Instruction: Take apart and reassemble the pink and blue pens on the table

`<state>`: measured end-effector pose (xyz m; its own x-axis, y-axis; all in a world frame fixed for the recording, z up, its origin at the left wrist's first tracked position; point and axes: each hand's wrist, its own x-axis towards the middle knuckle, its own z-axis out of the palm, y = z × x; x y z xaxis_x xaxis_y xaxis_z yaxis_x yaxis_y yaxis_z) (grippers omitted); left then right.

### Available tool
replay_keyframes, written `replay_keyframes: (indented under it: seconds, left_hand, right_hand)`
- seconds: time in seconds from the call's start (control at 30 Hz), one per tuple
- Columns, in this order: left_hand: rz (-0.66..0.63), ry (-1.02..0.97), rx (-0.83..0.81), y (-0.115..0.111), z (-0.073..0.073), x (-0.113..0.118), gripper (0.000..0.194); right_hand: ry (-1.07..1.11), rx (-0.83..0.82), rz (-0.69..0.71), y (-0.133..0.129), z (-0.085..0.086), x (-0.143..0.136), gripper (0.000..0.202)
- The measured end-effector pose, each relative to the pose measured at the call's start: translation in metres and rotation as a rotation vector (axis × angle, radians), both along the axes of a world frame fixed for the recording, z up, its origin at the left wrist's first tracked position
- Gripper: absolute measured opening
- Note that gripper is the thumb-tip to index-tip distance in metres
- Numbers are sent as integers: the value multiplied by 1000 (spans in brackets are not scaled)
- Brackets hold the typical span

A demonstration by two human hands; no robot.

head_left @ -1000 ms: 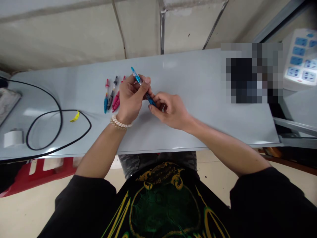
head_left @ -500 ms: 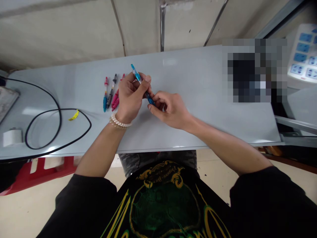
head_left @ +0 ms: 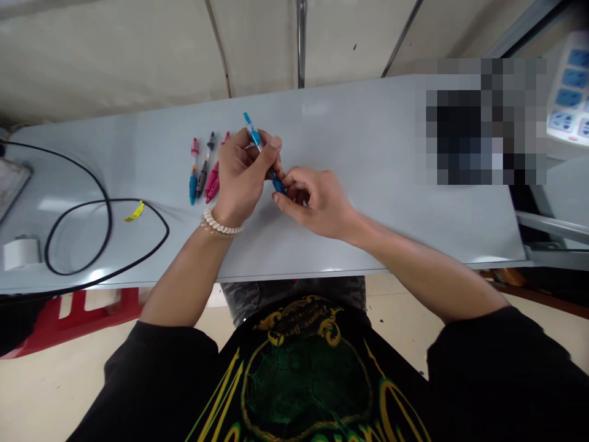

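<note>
My left hand (head_left: 248, 169) is closed round a blue pen (head_left: 253, 130) with a clear middle, held aslant above the table. The pen's light-blue end points up and away. At its lower, darker blue end, the fingers and thumb of my right hand (head_left: 313, 199) pinch it. Part of the barrel is hidden by my fingers. Just left of my left hand lie a pen with a pink and a blue end (head_left: 193, 175), a grey-black pen (head_left: 205, 169) and a pink pen (head_left: 212, 183), partly covered by the hand.
A black cable (head_left: 110, 215) with a yellow tag (head_left: 135, 211) loops over the left of the grey table (head_left: 359, 135). A white adapter (head_left: 22, 253) lies near the left edge. A blurred dark object (head_left: 460, 135) stands at the right, with a white power strip (head_left: 573, 98) beyond.
The view has shifted slightly. Both hands keep their grip on the blue pen, with almost no visible change in their pose.
</note>
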<state>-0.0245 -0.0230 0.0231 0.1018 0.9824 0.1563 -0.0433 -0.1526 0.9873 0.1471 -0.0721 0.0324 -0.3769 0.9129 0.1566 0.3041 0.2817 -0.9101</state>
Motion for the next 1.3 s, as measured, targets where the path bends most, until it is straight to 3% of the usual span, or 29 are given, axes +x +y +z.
replay_keyframes:
  seconds: [0.9,1.07,1.3]
  left_hand:
    - [-7,-6,30,0,0,1,47]
    - [-1,-76,11,0,-4,1,37]
    - [54,-53,-20,7,-14,2,43]
  right_hand:
    - [-14,-3,5,0,-2,0,17]
    - [-10,-17,7,3,-6,0,18]
    - [37,-59,1,10,-14,-1,26]
